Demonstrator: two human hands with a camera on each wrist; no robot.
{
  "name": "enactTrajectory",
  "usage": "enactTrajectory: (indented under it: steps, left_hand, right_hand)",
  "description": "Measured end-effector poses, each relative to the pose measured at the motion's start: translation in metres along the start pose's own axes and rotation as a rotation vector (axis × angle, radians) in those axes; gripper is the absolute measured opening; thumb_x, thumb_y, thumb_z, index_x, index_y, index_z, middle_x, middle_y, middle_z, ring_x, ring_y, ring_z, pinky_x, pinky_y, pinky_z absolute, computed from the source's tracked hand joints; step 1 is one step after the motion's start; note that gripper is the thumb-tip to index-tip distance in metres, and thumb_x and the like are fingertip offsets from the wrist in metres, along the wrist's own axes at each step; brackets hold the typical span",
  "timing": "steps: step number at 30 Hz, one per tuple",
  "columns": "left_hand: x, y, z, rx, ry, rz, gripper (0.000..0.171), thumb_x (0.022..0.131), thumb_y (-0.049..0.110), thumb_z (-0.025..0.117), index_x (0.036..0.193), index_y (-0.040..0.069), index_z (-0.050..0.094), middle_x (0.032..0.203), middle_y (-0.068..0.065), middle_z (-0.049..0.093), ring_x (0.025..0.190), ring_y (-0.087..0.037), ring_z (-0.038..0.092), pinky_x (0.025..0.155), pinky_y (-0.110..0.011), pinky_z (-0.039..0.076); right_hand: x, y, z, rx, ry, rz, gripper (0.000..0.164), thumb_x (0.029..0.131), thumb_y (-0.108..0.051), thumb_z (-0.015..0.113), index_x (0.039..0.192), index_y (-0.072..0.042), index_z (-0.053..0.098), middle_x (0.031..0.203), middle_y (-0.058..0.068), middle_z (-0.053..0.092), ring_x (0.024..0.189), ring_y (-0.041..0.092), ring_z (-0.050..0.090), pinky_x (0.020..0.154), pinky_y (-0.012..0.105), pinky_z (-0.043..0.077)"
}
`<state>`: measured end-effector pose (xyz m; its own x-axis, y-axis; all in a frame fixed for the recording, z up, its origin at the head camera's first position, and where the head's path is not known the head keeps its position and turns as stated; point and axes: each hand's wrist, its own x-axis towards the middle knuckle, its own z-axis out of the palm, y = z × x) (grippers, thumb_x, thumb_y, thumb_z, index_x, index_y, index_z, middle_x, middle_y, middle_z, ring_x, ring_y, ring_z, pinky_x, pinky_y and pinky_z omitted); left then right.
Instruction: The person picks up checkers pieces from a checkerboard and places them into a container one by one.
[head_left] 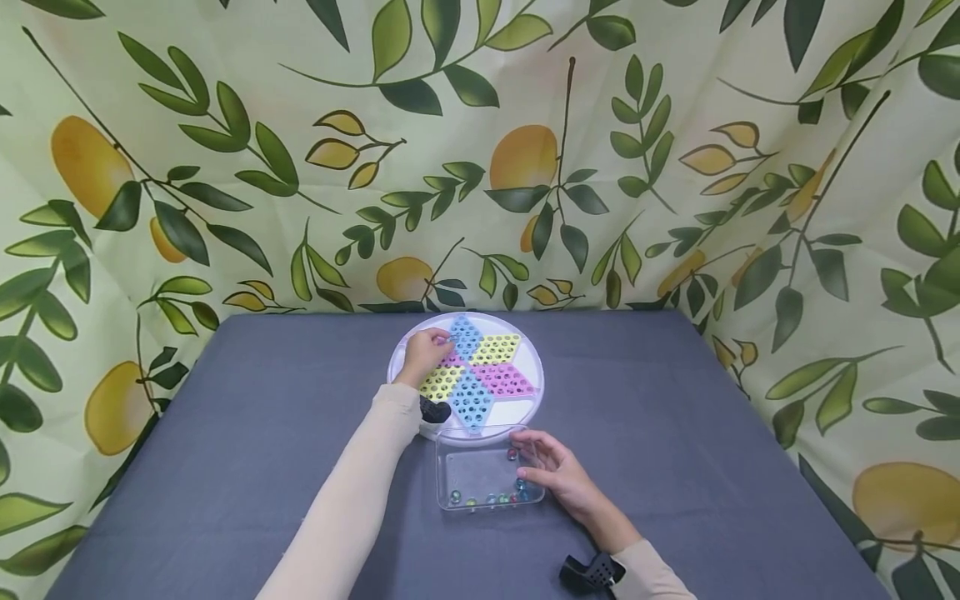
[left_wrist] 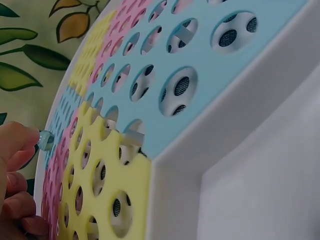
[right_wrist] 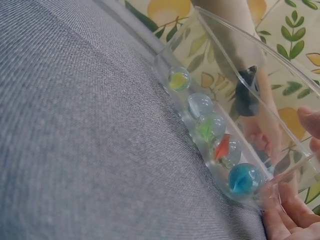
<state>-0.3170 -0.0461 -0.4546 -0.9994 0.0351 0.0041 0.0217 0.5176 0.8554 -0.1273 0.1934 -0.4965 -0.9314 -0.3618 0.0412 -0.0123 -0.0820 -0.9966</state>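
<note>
Between thumb and finger, my left hand (head_left: pixel 426 357) pinches a pale blue glass marble (left_wrist: pixel 46 140) over the far left part of a round Chinese checkers board (head_left: pixel 517 412). The board's star has blue, yellow and pink sections full of holes. With the right hand (head_left: pixel 568 482) I grip the right side of a clear plastic box (head_left: pixel 467 467), just in front of the board. Several marbles lie in the box, most along its near wall; a blue marble (right_wrist: pixel 245 178) and a red-and-clear marble (right_wrist: pixel 227 150) show close to my right fingers.
A grey cloth (head_left: pixel 285 467) covers the table beneath board and box. Behind it hangs a curtain (head_left: pixel 450 167) printed with leaves and fruit. The board's white raised rim (left_wrist: pixel 225 120) surrounds the star. Black wrist cameras sit on both wrists.
</note>
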Motion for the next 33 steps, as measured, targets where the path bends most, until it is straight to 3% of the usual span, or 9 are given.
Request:
enactTrajectory:
  steps: [5,9,13,20,26,33]
  left_hand:
    - [0.0006,0.004,0.0004,0.069,0.001,0.034,0.033,0.088,0.017,0.065,0.118,0.003,0.066,0.108,-0.018,0.067,0.092,-0.024,0.057,0.089,-0.037,0.049]
    - [0.0018,0.004,-0.0006,0.106,-0.017,0.014,0.035,0.089,0.02,0.064,0.121,0.006,0.065,0.11,-0.016,0.068,0.089,-0.022,0.056,0.089,-0.036,0.048]
    - [0.004,0.0037,-0.001,0.145,-0.057,-0.008,0.038,0.09,0.022,0.062,0.126,0.008,0.062,0.122,-0.015,0.066,0.099,-0.026,0.059,0.098,-0.04,0.047]
    - [0.0088,0.0035,0.0016,0.248,-0.1,0.027,0.042,0.09,0.022,0.06,0.13,0.008,0.059,0.136,-0.014,0.06,0.122,-0.033,0.057,0.11,-0.044,0.043]
    - [0.0088,0.0027,0.0036,0.25,-0.099,0.018,0.037,0.091,0.023,0.063,0.125,0.009,0.062,0.129,-0.014,0.064,0.108,-0.03,0.06,0.102,-0.043,0.047]
    - [0.0069,0.0068,0.0053,0.285,-0.143,0.018,0.033,0.092,0.024,0.062,0.122,0.012,0.063,0.103,-0.013,0.067,0.079,-0.019,0.056,0.078,-0.031,0.046]
  right_hand:
    - [-0.0002,-0.0005,-0.0004,0.004,-0.012,-0.034,0.065,0.083,-0.004,0.068,0.133,0.02,0.034,0.127,-0.019,0.057,0.123,-0.009,0.051,0.106,0.006,0.037]
    - [0.0004,-0.0008,0.0003,0.006,-0.012,-0.032,0.064,0.083,-0.004,0.068,0.133,0.02,0.035,0.127,-0.019,0.057,0.123,-0.009,0.051,0.106,0.005,0.038]
    - [0.0005,-0.0009,0.0006,0.003,-0.008,-0.031,0.065,0.083,-0.005,0.069,0.133,0.019,0.035,0.128,-0.017,0.057,0.123,-0.009,0.051,0.106,0.006,0.037]
    - [-0.0007,-0.0009,0.0,-0.003,-0.007,-0.03,0.065,0.083,-0.006,0.069,0.133,0.02,0.036,0.129,-0.016,0.056,0.123,-0.009,0.051,0.107,0.005,0.036]
    - [-0.0011,-0.0004,-0.0003,-0.013,0.0,-0.014,0.065,0.083,-0.006,0.069,0.133,0.018,0.036,0.13,-0.014,0.055,0.123,-0.01,0.051,0.106,0.005,0.037]
    - [-0.0011,-0.0004,-0.0001,-0.018,0.002,0.001,0.064,0.084,-0.005,0.068,0.134,0.017,0.037,0.137,-0.003,0.053,0.123,-0.01,0.05,0.106,0.005,0.037]
